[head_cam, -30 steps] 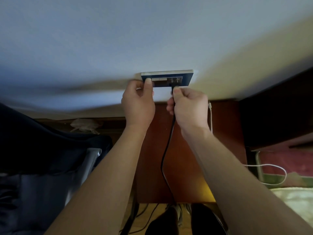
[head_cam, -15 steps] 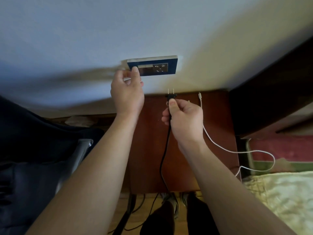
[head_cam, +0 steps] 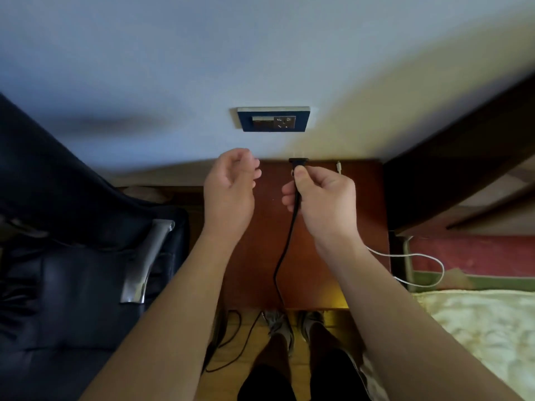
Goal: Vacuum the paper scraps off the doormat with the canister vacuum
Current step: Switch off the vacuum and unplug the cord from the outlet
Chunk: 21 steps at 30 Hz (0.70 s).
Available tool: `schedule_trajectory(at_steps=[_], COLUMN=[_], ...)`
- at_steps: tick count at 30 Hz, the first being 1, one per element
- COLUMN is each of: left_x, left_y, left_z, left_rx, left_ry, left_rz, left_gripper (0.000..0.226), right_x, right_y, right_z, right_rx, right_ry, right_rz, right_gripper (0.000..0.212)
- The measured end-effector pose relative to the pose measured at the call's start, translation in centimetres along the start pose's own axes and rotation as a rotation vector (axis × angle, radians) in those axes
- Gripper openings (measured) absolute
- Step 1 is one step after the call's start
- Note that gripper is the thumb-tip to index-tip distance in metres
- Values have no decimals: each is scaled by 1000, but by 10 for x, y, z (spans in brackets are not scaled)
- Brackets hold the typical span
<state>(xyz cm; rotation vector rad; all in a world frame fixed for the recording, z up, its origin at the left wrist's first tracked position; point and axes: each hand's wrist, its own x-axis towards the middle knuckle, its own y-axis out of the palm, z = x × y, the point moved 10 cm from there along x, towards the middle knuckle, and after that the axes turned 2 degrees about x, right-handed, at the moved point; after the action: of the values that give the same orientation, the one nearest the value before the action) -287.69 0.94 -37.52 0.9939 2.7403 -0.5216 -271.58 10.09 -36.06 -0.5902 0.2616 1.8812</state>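
My right hand (head_cam: 322, 198) pinches the black power plug (head_cam: 298, 162) of the vacuum's cord, held a little below the wall socket (head_cam: 273, 119) with its prongs pointing at the wall. The black cord (head_cam: 285, 250) hangs down from my fist toward the floor. My left hand (head_cam: 230, 188) hovers to the left of the plug with fingers loosely curled, holding nothing. The socket is a dark blue plate on the white wall with no plug in it. The vacuum, the doormat and the paper scraps are out of view.
A reddish wooden nightstand (head_cam: 333, 256) stands against the wall under my hands. A white charging cable (head_cam: 417, 256) trails off it to the right. A black leather chair (head_cam: 72, 256) is at the left, a bed (head_cam: 477, 328) at the lower right. My feet (head_cam: 292, 328) stand on wood flooring with loose cords.
The plug has come out of the socket and my right hand has drawn it down and back. My left hand has left the socket plate and lowered, fingers relaxed.
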Motion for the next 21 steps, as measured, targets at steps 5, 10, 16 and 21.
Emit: schedule_trajectory(at_steps=[5,10,16,21], left_x=[-46,-81,-116,-133], left_y=[10,6,-10,-30], left_z=[-15,-36,-51,-85], left_rx=[131,169,141,192], left_ry=[41,58,3,109], left_rz=[222,303,341,293], left_gripper=[47,72,42,16], right_x=[-13,-32,-63,-92], right_y=[-2,-2,2,5], right_z=[41,80,125,156], right_rx=[14,44,72,101], right_ry=[-51,-90,-158,-181], right_rz=[2,14,34,46], right_gripper=[23,19,22,22])
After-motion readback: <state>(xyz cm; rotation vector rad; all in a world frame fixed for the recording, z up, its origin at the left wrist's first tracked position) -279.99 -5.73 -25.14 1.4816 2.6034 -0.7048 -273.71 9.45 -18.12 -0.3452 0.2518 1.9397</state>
